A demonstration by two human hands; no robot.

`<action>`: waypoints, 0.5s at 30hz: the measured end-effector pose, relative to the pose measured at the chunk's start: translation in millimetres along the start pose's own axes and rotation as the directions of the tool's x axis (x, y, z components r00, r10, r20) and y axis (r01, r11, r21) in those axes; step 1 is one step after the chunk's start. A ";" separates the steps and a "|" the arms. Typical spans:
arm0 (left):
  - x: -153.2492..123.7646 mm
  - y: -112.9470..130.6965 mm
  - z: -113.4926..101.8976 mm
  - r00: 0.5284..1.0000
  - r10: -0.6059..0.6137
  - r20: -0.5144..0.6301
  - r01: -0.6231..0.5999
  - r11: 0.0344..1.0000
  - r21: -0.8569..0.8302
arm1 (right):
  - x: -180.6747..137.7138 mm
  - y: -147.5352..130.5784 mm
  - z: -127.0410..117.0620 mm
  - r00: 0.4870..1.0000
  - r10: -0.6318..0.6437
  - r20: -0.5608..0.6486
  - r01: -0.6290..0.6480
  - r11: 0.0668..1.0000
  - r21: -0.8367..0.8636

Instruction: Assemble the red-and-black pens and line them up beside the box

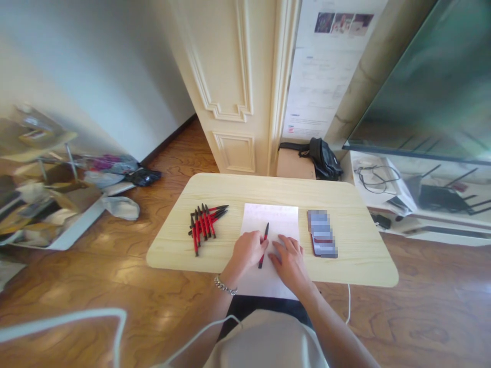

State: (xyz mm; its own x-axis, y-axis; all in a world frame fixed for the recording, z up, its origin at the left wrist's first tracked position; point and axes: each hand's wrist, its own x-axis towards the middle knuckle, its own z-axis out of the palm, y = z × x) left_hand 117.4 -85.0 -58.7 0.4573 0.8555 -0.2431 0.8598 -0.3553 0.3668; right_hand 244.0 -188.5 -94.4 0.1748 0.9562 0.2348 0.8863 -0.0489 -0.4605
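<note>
A white sheet of paper [271, 214] lies on the pale wooden table [356, 260], its near end hanging past the front edge. On it is a red and black pen [261, 261], tip pointing away from me. My left hand [248, 248], with a chain bracelet at the wrist, has its fingers curled in and its fingertips closed on the pen's middle. My right hand [290, 259] rests on the paper just right of the pen, fingers spread and holding nothing. Left of the paper is a crossed pile of several red and black pens [203, 223].
A phone [322, 233] with a blurred screen lies right of the paper. Behind the table stand a cream panelled door [233, 97] and a box with a black bag [324, 158]. Cluttered boxes [72, 199] sit on the floor at left. A white cable [349, 304] hangs at right.
</note>
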 end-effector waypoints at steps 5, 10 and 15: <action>-2.7 -1.4 3.5 1.000 0.006 -0.007 -0.006 0.999 -0.040 | -0.3 -0.8 -0.1 1.000 -0.003 -0.013 0.003 1.000 -0.008; -10.0 -9.6 1.2 0.997 0.060 -0.057 -0.067 0.991 -0.114 | -0.2 -2.0 -2.2 1.000 -0.004 -0.017 0.004 1.000 0.003; -25.3 -20.8 -2.4 0.993 0.040 -0.108 -0.064 0.971 -0.232 | -1.5 -0.6 -9.0 0.997 0.046 -0.062 -0.043 0.998 0.049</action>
State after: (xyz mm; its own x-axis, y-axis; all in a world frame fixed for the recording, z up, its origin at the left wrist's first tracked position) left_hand 87.4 -98.3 -58.0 0.4641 0.8762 -0.1299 0.7524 -0.3125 0.5798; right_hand 247.1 -192.5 -86.9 0.2416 0.9332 0.2660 0.8560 -0.0759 -0.5114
